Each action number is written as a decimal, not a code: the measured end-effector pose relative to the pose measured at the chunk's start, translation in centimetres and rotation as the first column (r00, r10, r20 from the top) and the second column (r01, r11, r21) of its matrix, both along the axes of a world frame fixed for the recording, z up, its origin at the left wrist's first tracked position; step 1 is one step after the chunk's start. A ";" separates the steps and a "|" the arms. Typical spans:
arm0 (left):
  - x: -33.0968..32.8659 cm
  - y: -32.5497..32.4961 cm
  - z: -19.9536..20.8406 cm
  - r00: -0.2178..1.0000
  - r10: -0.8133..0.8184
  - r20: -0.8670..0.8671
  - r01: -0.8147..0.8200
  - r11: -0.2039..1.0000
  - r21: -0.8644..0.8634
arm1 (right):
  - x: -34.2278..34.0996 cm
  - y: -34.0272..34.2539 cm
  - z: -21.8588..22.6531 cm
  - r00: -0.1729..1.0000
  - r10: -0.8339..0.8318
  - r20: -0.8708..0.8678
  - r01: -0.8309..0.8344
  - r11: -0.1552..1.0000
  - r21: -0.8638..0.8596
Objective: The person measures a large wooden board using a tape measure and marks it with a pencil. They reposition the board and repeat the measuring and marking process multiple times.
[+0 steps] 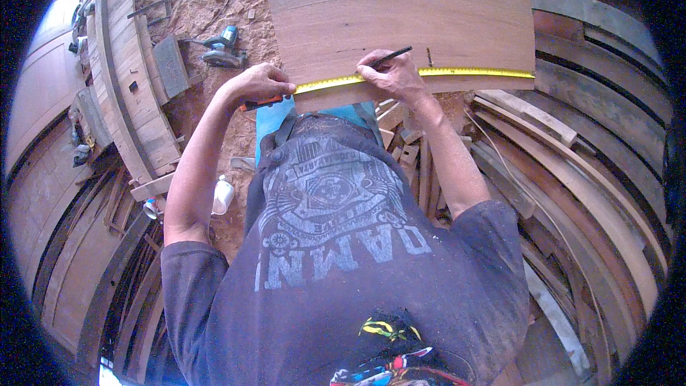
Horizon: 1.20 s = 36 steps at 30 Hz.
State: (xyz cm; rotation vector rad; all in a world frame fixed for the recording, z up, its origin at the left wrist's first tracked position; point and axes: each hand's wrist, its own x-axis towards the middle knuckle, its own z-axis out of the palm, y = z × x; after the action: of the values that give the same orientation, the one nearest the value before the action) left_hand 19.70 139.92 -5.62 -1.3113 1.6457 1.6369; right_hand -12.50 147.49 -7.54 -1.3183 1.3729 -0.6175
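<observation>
A yellow tape measure (479, 71) lies stretched across the near part of a brown wooden panel (400, 7), reaching its right edge. At the panel's left edge my left hand (259, 86) is closed on the orange and black tape case. My right hand (393, 77) rests over the blade near the middle, its fingers closed round a black pencil-like marking tool (391, 56) that points up to the right. The tool's lower end is hidden by my fingers. A small dark screw or nail-like piece (429, 56) lies on the panel just beyond the blade.
A blue power tool (223, 48), seemingly a circular saw, sits on sawdust-covered ground left of the panel. Long wooden boards (121, 64) stand farther left. Stacked planks (572, 164) fill the right side. A white bottle (223, 195) is beside my left forearm.
</observation>
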 end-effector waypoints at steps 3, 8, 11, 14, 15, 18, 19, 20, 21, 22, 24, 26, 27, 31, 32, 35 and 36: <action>0.3 0.1 -0.6 1.000 0.002 -0.021 -0.002 1.000 -0.006 | 0.0 0.0 0.1 1.000 0.002 -0.017 -0.002 1.000 0.006; -0.2 -0.1 0.4 1.000 0.022 0.004 -0.022 1.000 0.006 | 0.0 0.1 0.0 1.000 -0.013 -0.027 0.014 1.000 0.021; -0.1 0.0 0.1 0.999 0.036 0.006 -0.036 0.999 0.023 | 0.0 0.1 0.1 1.000 -0.027 0.004 0.027 0.999 0.043; 0.0 0.1 -0.1 0.999 0.042 -0.002 -0.042 0.999 0.010 | 0.1 0.2 0.0 0.999 -0.029 0.012 0.029 0.998 0.060; 0.1 0.1 -0.2 0.999 0.037 -0.006 -0.037 0.999 -0.003 | 0.0 0.2 -0.2 1.000 -0.026 0.012 0.025 0.998 0.049; -0.1 -0.1 0.3 0.999 0.032 0.001 -0.032 0.999 0.013 | -0.1 0.2 -0.2 1.000 -0.023 0.011 0.023 0.999 0.028; -0.2 -0.1 0.5 0.999 0.033 0.007 -0.033 0.999 0.027 | 0.0 0.1 0.1 1.000 -0.024 0.009 0.024 0.999 0.025; 0.0 0.0 0.2 0.999 0.039 0.000 -0.039 0.999 0.023 | 0.1 0.1 0.3 1.000 -0.025 0.008 0.025 0.999 0.022; 0.2 0.1 -0.3 0.999 0.045 -0.008 -0.045 0.999 0.018 | 0.0 0.1 0.2 1.000 -0.024 0.007 0.023 0.999 0.022; 0.1 0.1 -0.3 0.998 0.052 -0.018 -0.052 0.999 0.014 | 0.1 0.1 0.1 1.000 -0.021 0.006 0.021 1.000 0.022; 0.1 0.0 0.0 0.999 0.044 0.000 -0.044 0.999 0.020 | 0.1 0.0 0.0 1.000 -0.018 0.001 0.018 1.000 0.019; -0.3 -0.2 0.8 0.999 0.031 0.014 -0.031 0.999 0.021 | 0.0 0.1 -0.1 1.000 -0.019 -0.004 0.019 1.000 0.012; -0.5 -0.2 1.1 1.000 0.024 0.018 -0.024 1.000 0.020 | 0.0 0.1 -0.1 1.000 -0.019 0.000 0.019 1.000 0.013; -0.5 -0.4 1.3 0.999 0.000 0.034 -0.001 1.000 0.031 | 0.0 0.2 -0.3 0.999 -0.036 0.005 0.036 0.999 -0.002; -0.3 -0.3 0.8 1.000 0.013 0.016 -0.013 1.000 0.021 | 0.1 0.2 -0.5 0.999 -0.047 0.003 0.047 0.999 -0.010; 0.1 0.1 -0.1 0.999 0.039 -0.018 -0.039 0.999 0.006 | 0.0 0.2 -0.7 0.999 -0.047 0.011 0.048 0.999 -0.024; 0.1 0.1 -0.1 0.999 0.041 -0.015 -0.041 0.999 0.010 | 0.0 0.2 -0.7 0.999 -0.040 0.010 0.040 0.999 -0.003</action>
State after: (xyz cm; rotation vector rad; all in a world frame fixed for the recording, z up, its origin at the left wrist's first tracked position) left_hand 19.81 139.97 -5.74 -1.3391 1.6277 1.6806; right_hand -12.50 147.73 -8.22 -1.2909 1.3941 -0.6524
